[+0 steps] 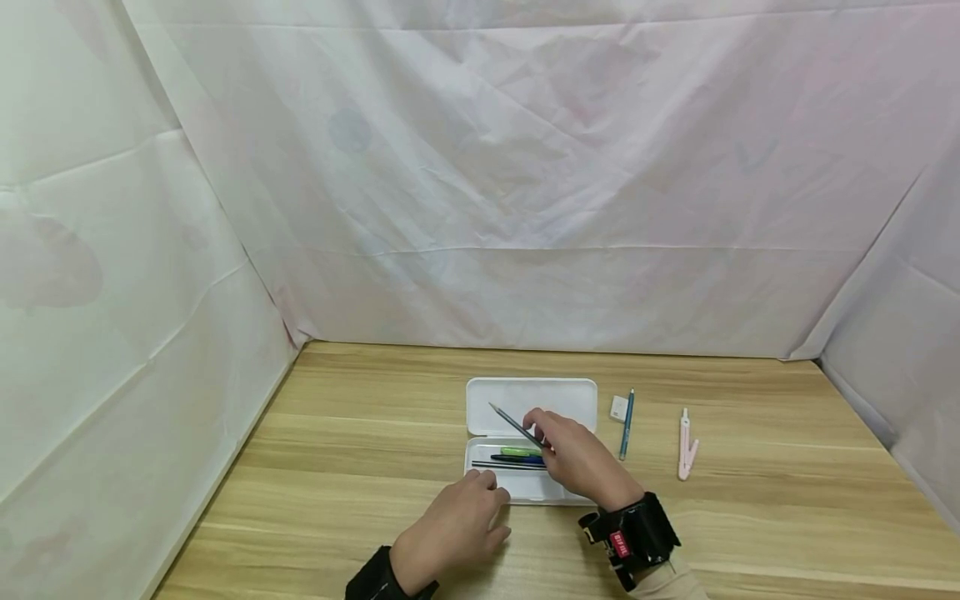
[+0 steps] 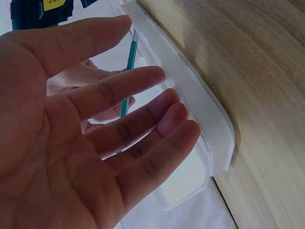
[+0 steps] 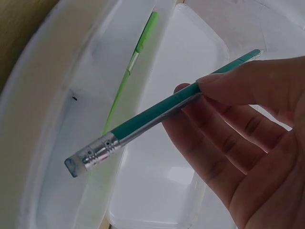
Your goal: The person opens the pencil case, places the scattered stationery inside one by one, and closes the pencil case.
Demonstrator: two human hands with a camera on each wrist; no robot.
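Note:
My right hand (image 1: 581,458) pinches a green pencil (image 3: 157,109) between thumb and fingers, over the open white pencil case (image 1: 540,487). In the right wrist view its metal band and worn eraser face the lower left. In the head view the pencil's tip points up-left, across the lid. My left hand (image 1: 453,517) is at the case's front left edge, fingers loosely bent and holding nothing; in the left wrist view the fingertips are at the case wall (image 2: 202,109). Inside the case lie a light green pen (image 1: 517,451), a dark blue pen (image 1: 506,458) and thin dark sticks (image 1: 487,464).
The case's lid (image 1: 532,390) lies folded back behind it. To the right are a white eraser (image 1: 618,407), a blue pencil (image 1: 627,425) and a pink compass (image 1: 685,446) on the wooden table (image 1: 360,417). White cloth (image 1: 525,167) hangs behind and on both sides.

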